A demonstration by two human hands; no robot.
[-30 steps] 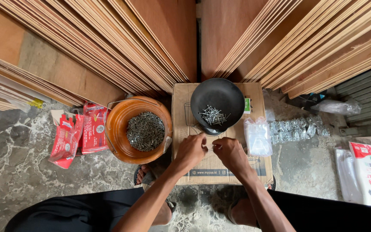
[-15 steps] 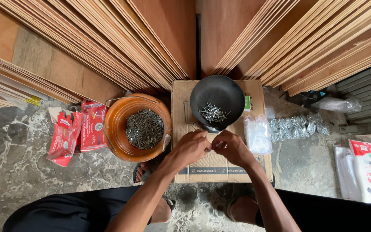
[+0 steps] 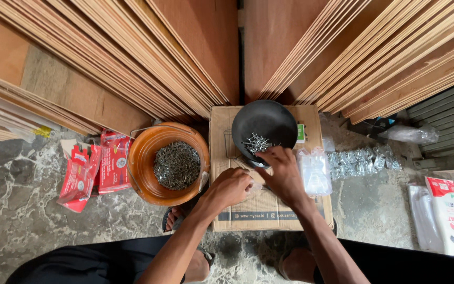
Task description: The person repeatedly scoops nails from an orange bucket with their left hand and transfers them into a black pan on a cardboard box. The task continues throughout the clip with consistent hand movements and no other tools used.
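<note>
A black bowl (image 3: 277, 118) with a small heap of loose nails (image 3: 257, 143) stands at the far end of a cardboard box (image 3: 269, 213) in front of me. My right hand (image 3: 284, 176) reaches over the bowl's near rim, with bent fingertips at the nails; whether it grips any is hidden. Just left of it, over the box, my left hand (image 3: 232, 186) is curled around a small clear plastic bag (image 3: 256, 186), of which only a corner shows. An orange bucket (image 3: 142, 158) holding a big pile of nails (image 3: 176, 165) stands left of the box.
Stacks of plywood sheets (image 3: 132, 58) lean behind and to both sides. Empty clear bags (image 3: 313, 171) lie on the box's right edge, with filled small bags (image 3: 361, 160) on the floor beyond. Red packets (image 3: 98, 168) lie at left, and white and red sacks (image 3: 447, 215) at right.
My hands were side by side on the box. The right hand has moved forward to the nails in the black bowl, while the left has stayed over the box.
</note>
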